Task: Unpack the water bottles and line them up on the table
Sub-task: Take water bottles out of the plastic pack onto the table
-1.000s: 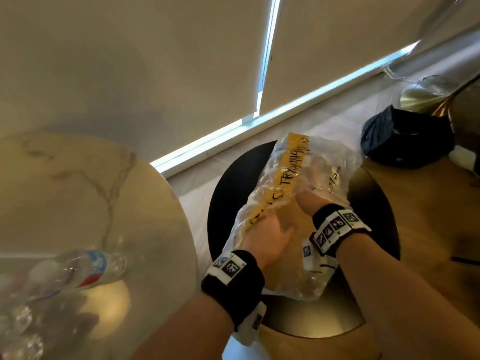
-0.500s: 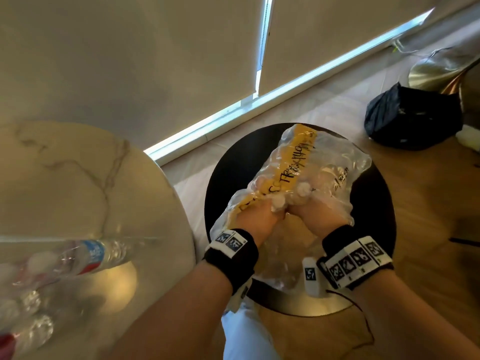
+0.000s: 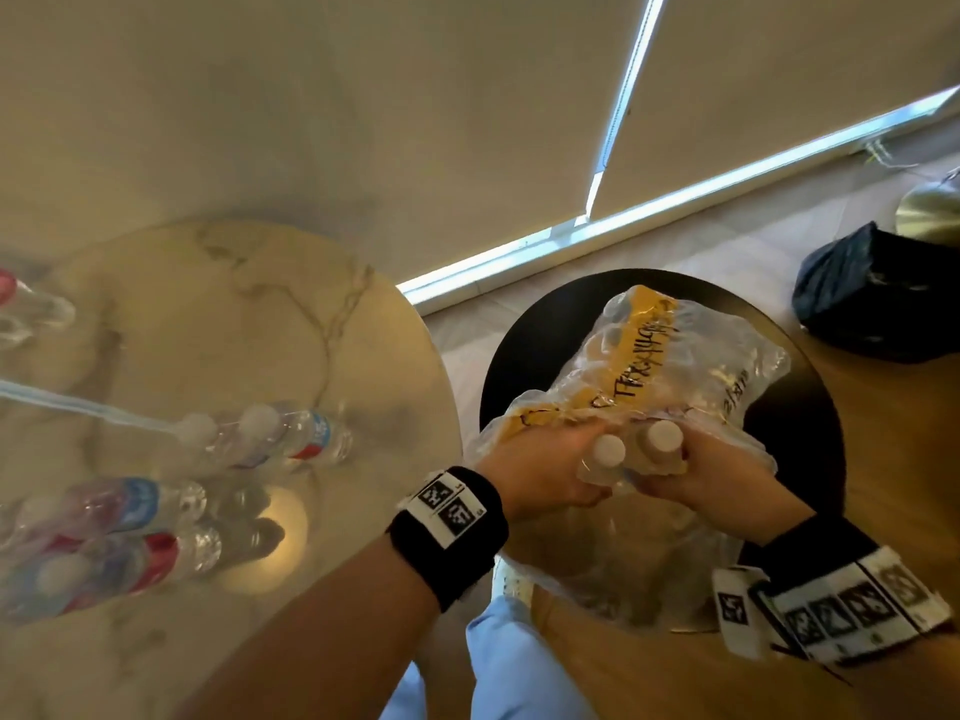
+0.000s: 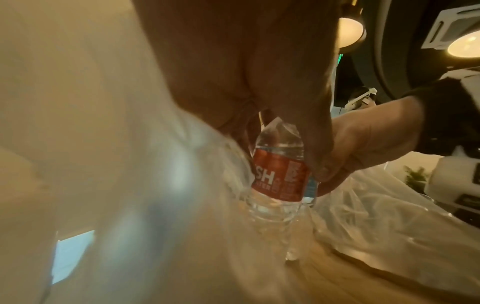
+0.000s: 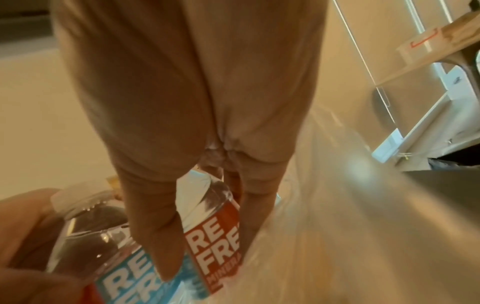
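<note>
Two hands, left [image 3: 540, 472] and right [image 3: 696, 470], each gripping bottle above plastic wrap [image 3: 675, 366].

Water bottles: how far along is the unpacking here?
Done: several bottles already stand on the marble table. In hand: left hand and right hand each grip a bottle at the torn plastic wrap. Left: placing these; whether more remain inside, unclear.

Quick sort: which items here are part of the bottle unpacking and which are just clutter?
Job:
- left hand gripping a bottle
- right hand gripping a second bottle
- plastic pack wrap
- marble table with bottles already out
- black stool under the wrap

Clutter:
- dark bag on floor
</note>
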A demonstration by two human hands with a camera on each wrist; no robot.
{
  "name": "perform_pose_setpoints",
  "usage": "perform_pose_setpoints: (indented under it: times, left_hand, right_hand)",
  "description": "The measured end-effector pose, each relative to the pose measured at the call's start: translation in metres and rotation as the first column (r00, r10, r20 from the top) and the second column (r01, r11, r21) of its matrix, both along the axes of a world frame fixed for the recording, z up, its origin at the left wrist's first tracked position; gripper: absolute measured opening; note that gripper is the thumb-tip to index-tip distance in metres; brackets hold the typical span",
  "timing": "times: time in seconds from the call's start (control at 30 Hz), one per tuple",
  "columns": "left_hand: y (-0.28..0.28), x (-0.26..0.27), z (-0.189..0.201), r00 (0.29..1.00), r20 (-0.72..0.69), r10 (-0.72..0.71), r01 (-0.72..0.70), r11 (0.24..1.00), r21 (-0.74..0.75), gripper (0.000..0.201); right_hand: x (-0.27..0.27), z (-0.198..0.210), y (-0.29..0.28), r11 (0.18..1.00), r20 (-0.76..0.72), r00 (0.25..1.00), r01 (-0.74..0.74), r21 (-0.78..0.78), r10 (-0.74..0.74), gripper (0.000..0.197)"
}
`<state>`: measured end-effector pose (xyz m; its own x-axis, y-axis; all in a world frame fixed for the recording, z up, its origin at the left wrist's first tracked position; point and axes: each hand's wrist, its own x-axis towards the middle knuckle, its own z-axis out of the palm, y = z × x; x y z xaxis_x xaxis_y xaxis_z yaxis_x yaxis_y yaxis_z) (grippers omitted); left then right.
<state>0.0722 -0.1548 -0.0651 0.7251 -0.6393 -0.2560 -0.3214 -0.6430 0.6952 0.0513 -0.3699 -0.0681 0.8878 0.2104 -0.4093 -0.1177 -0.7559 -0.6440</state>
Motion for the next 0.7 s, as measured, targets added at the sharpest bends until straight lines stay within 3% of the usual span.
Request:
perform_pose_setpoints:
  times: [0.07, 0.2, 0.27, 0.33, 0.47, 0.6, 0.7]
  left_hand:
    - [-0.007, -0.001, 0.0, 0.997, -0.074, -0.009, 0.006, 0.999, -0.035, 0.061]
    - [-0.008, -0.003, -0.004, 0.989, -0.126, 0.078, -0.085, 0.995, -0.057, 0.055]
    - [-0.011, -0.004, -0.008, 0.984, -0.136, 0.111, -0.12, 0.991, -0.055, 0.048]
    - [-0.011, -0.004, -0.01, 0.979, -0.092, 0.183, -0.192, 0.977, -0.098, 0.048]
    - [0.001, -0.015, -0.002, 0.934, -0.113, 0.339, -0.356, 0.909, -0.218, 0.06]
    - [0.017, -0.029, 0.023, 0.869, -0.12, 0.48, -0.494, 0.829, -0.263, 0.064]
    - [0.043, -0.045, 0.043, 0.821, -0.117, 0.559, -0.567, 0.771, -0.29, 0.066]
  right_hand:
    - [0.001, -0.002, -0.003, 0.998, -0.057, 0.997, 0.05, -0.036, -0.052, 0.052]
    - [0.026, 0.011, 0.016, 0.958, -0.095, 0.993, -0.092, -0.27, 0.068, 0.047]
    - [0.037, 0.015, 0.021, 0.974, -0.033, 0.999, -0.044, -0.222, 0.038, 0.039]
    - [0.04, 0.018, 0.019, 0.996, 0.016, 0.998, 0.056, -0.07, -0.055, 0.031]
    - [0.025, 0.027, 0.013, 0.976, 0.01, 0.979, 0.204, 0.078, -0.206, 0.056]
    - [0.001, 0.058, 0.028, 0.954, 0.109, 0.949, 0.3, -0.008, -0.297, 0.063]
    - [-0.012, 0.098, 0.059, 0.977, 0.188, 0.958, 0.212, 0.036, -0.215, 0.054]
